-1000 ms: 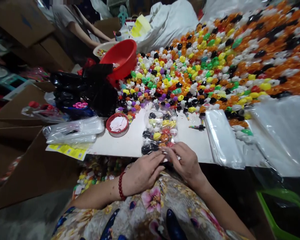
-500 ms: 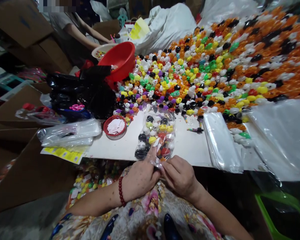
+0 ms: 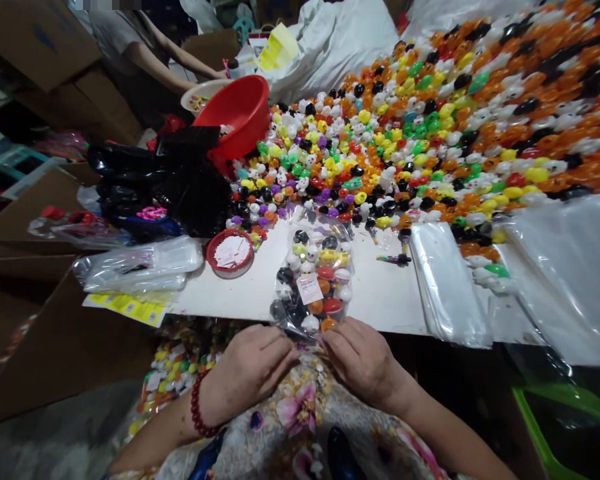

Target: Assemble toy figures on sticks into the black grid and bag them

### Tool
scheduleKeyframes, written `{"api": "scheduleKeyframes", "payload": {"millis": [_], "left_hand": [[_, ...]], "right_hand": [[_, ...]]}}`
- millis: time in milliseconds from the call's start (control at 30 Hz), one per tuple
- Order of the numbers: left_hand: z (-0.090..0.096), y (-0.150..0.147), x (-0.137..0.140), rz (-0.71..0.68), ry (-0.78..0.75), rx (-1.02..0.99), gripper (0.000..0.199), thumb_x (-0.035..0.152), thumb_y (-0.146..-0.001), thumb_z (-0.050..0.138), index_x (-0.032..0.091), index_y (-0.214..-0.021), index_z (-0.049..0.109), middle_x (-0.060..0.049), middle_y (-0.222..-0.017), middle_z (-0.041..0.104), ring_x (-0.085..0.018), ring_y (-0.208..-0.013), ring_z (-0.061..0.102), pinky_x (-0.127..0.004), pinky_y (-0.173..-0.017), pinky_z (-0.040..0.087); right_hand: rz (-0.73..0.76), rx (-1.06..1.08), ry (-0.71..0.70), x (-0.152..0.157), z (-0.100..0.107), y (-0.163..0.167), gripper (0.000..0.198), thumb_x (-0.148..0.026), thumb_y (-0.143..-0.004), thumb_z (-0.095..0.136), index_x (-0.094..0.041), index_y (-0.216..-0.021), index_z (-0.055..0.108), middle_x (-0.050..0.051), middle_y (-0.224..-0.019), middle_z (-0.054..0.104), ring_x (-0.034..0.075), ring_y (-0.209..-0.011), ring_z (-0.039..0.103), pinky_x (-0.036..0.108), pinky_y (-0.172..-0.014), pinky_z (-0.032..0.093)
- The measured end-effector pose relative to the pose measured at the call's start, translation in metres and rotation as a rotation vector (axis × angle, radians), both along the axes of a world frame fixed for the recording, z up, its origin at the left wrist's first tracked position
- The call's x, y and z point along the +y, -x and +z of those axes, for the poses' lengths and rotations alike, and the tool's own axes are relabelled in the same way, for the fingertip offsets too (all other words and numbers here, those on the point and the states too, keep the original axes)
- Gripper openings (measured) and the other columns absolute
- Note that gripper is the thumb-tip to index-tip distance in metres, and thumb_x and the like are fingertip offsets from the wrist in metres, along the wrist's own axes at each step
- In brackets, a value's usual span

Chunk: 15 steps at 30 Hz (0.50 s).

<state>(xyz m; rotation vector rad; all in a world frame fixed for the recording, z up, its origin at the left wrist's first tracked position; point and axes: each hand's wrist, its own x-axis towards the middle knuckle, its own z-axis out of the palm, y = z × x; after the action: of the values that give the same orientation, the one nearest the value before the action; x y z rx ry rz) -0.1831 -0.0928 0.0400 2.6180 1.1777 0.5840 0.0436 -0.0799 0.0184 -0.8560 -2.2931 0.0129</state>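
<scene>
A clear plastic bag (image 3: 337, 275) filled with small colourful toy figures lies flat near the table's front edge. On top of the figures, seemingly inside the bag, rests a white printed paper slip (image 3: 309, 289). My left hand (image 3: 255, 360), with a red bead bracelet at the wrist, pinches the left side of the bag's near end. At the right side of that end, my right hand (image 3: 357, 357) has its fingers closed on the plastic. A small red basket (image 3: 230, 272) of white paper slips stands left of the bag.
A large heap of colourful toy figures (image 3: 405, 133) covers the table's back and right. Flat clear bags (image 3: 447, 287) lie to the right, with more packed bags (image 3: 140, 267) at left. A red basin (image 3: 240, 113) and a co-worker's arms (image 3: 165, 60) are behind. An open carton (image 3: 55, 320) stands left.
My left hand has drawn back from the bag's mouth and moved left along its near end. The paper slip, earlier at my fingers, now lies flat over the figures.
</scene>
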Motion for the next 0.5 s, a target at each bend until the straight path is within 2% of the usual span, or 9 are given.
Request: {"api": "scheduleKeyframes", "payload": {"millis": [33, 100, 133, 200, 267, 333, 400, 467, 500], "left_hand": [[-0.002, 0.004, 0.000, 0.066, -0.049, -0.013, 0.013, 0.028, -0.098, 0.050, 0.020, -0.106, 0.055, -0.006, -0.087, 0.067, -0.018, -0.076, 0.064, -0.029, -0.070, 0.054], [-0.011, 0.007, 0.002, 0.226, -0.148, -0.003, 0.028, 0.037, -0.096, 0.054, 0.016, -0.114, 0.052, -0.012, -0.099, 0.065, -0.023, -0.091, 0.063, -0.036, -0.077, 0.055], [-0.016, 0.008, 0.004, 0.290, -0.168, 0.028, 0.034, 0.039, -0.096, 0.053, 0.014, -0.119, 0.049, -0.014, -0.104, 0.063, -0.026, -0.096, 0.062, -0.038, -0.079, 0.055], [-0.025, 0.006, 0.009, 0.360, -0.139, 0.114, 0.034, 0.035, -0.098, 0.048, 0.013, -0.123, 0.048, -0.014, -0.100, 0.062, -0.026, -0.092, 0.061, -0.040, -0.077, 0.053], [-0.029, 0.002, 0.014, 0.381, -0.085, 0.202, 0.027, 0.027, -0.100, 0.040, 0.014, -0.120, 0.052, -0.009, -0.090, 0.061, -0.024, -0.081, 0.059, -0.038, -0.072, 0.051], [-0.029, -0.003, 0.018, 0.369, -0.083, 0.242, 0.029, 0.029, -0.101, 0.038, 0.013, -0.120, 0.054, -0.009, -0.088, 0.060, -0.024, -0.079, 0.058, -0.038, -0.071, 0.049], [-0.024, -0.010, 0.022, 0.360, -0.135, 0.227, 0.046, 0.047, -0.099, 0.043, 0.011, -0.126, 0.051, -0.010, -0.091, 0.060, -0.025, -0.082, 0.057, -0.038, -0.072, 0.048], [-0.018, -0.018, 0.028, 0.368, -0.189, 0.191, 0.072, 0.067, -0.090, 0.047, 0.009, -0.133, 0.046, -0.011, -0.094, 0.059, -0.026, -0.083, 0.057, -0.039, -0.074, 0.048], [-0.015, -0.022, 0.033, 0.375, -0.206, 0.178, 0.079, 0.071, -0.087, 0.048, 0.008, -0.135, 0.044, -0.011, -0.095, 0.059, -0.026, -0.084, 0.056, -0.039, -0.074, 0.047]], "right_hand": [[0.004, -0.011, -0.005, 0.000, 0.001, -0.001, 0.017, -0.009, -0.095, 0.048, -0.015, -0.088, 0.062, 0.004, -0.068, 0.060, 0.017, -0.063, 0.050, 0.031, -0.058, 0.041], [0.016, -0.037, -0.028, 0.002, 0.005, -0.004, 0.019, -0.007, -0.094, 0.045, -0.013, -0.094, 0.063, 0.006, -0.070, 0.061, 0.018, -0.065, 0.051, 0.031, -0.059, 0.043], [0.023, -0.053, -0.045, 0.003, 0.007, -0.004, 0.021, -0.007, -0.094, 0.044, -0.012, -0.097, 0.063, 0.006, -0.070, 0.061, 0.018, -0.065, 0.051, 0.032, -0.059, 0.044], [0.026, -0.086, -0.071, 0.007, 0.012, -0.004, 0.021, -0.007, -0.094, 0.044, -0.011, -0.100, 0.064, 0.006, -0.069, 0.061, 0.019, -0.065, 0.052, 0.032, -0.058, 0.045], [0.021, -0.123, -0.081, 0.013, 0.018, -0.004, 0.021, -0.008, -0.093, 0.044, -0.013, -0.099, 0.064, 0.006, -0.069, 0.061, 0.019, -0.064, 0.052, 0.032, -0.058, 0.045], [-0.011, -0.156, -0.091, 0.020, 0.026, -0.003, 0.022, -0.007, -0.093, 0.044, -0.016, -0.096, 0.064, 0.006, -0.069, 0.061, 0.018, -0.064, 0.052, 0.032, -0.060, 0.045], [-0.059, -0.176, -0.115, 0.029, 0.036, -0.003, 0.020, -0.009, -0.095, 0.045, -0.018, -0.090, 0.063, 0.004, -0.068, 0.060, 0.018, -0.064, 0.051, 0.031, -0.060, 0.044], [-0.102, -0.185, -0.151, 0.038, 0.046, -0.002, 0.019, -0.012, -0.096, 0.047, -0.019, -0.084, 0.060, 0.004, -0.065, 0.057, 0.018, -0.062, 0.049, 0.030, -0.059, 0.041], [-0.114, -0.186, -0.171, 0.042, 0.051, -0.001, 0.019, -0.013, -0.096, 0.048, -0.019, -0.081, 0.059, 0.004, -0.065, 0.057, 0.018, -0.062, 0.049, 0.030, -0.058, 0.040]]}}
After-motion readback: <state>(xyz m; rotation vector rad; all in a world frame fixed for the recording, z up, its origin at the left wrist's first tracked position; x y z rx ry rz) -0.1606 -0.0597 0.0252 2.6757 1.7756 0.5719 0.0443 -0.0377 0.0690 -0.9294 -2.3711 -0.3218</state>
